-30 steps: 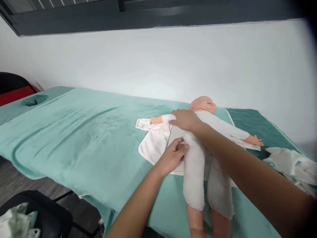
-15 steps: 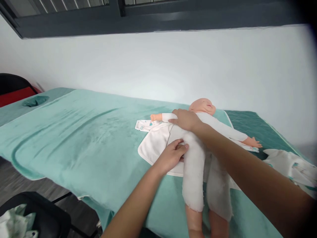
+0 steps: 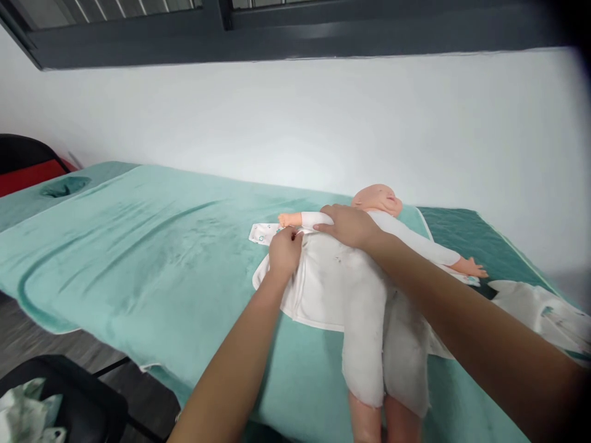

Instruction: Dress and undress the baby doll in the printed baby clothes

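Note:
A baby doll (image 3: pixel 364 307) with a white cloth body lies on its back, its head toward the wall and its legs toward me. Spread open beneath it is a white baby shirt (image 3: pixel 314 301) with a small print on the sleeve. My left hand (image 3: pixel 285 249) is closed in a pinch on the shirt's edge, close to the doll's arm on the left. Across the doll's upper chest rests my right hand (image 3: pixel 348 224), fingers stretched out and lying flat. My right forearm covers part of the doll's torso.
A green sheet (image 3: pixel 138 264) covers the bed, which has a face hole (image 3: pixel 67 186) at far left. More white clothing (image 3: pixel 540 314) lies at the right. A black chair (image 3: pixel 87 394) holding cloth stands at lower left. Behind the bed is a white wall (image 3: pixel 231 123).
My left hand has moved from beside the doll's hip up and left to the shirt near its arm. My right hand stays on the chest.

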Demonstrator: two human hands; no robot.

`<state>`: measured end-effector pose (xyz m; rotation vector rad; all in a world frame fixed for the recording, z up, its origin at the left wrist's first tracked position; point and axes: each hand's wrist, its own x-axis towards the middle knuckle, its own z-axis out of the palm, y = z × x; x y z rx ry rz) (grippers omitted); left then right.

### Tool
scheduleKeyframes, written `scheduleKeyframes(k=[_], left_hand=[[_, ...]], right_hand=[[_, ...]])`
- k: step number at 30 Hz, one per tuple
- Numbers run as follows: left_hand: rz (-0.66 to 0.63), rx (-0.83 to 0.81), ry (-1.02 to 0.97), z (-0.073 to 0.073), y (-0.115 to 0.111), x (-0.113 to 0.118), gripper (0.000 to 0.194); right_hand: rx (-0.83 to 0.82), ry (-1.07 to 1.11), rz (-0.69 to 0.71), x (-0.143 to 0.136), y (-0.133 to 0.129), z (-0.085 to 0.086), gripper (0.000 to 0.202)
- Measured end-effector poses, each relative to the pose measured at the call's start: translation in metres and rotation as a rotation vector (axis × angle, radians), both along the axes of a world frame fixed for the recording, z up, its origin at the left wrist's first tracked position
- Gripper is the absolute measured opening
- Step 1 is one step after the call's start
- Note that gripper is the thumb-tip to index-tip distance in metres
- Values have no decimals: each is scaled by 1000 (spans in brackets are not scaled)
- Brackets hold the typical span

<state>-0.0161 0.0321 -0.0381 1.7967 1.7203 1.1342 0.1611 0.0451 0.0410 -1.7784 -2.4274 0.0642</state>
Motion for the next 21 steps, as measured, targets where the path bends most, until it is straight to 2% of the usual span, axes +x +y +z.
scheduleKeyframes(k=[3,11,21], left_hand=[[25,5,-209,1,3,-9,20],[71,0,-450,-4,8,-16,18],[110,5,-612,-3,5,-15,21]], right_hand=[[-17,-12,2,3,-3,1,53],[-55,-40,-23,14,-7,-1,56],[-84,-97,-54,17,-12,-1,51]])
